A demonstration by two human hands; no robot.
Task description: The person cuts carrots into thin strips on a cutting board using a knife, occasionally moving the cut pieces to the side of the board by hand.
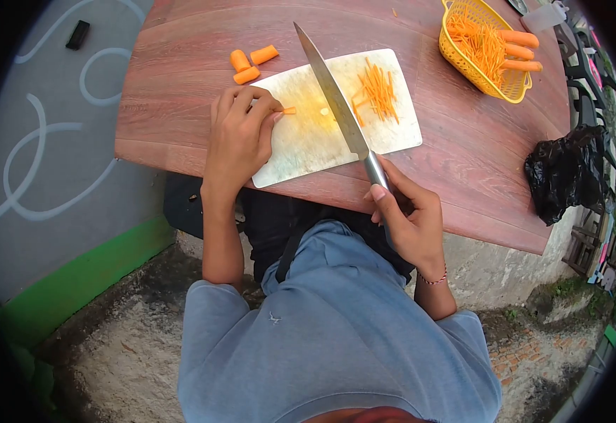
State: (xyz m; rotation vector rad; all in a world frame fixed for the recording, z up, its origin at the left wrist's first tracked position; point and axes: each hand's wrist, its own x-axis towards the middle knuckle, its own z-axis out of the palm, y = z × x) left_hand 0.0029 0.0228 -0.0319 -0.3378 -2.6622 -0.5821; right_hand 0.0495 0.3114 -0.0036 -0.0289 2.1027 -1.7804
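Note:
My left hand rests at the left edge of the white cutting board, fingers closed on a small carrot piece whose end sticks out past the fingertips. In my right hand is the handle of a kitchen knife. Its long blade lies slantwise over the board, pointing away to the upper left, apart from the left hand. Right of the blade, carrot strips sit in a loose pile on the board. Several short carrot chunks lie on the table beyond my left hand.
On the wooden table, a yellow plastic basket at the far right holds shredded carrot and whole carrots. A black plastic bag hangs by the right edge. A translucent bottle is behind the basket.

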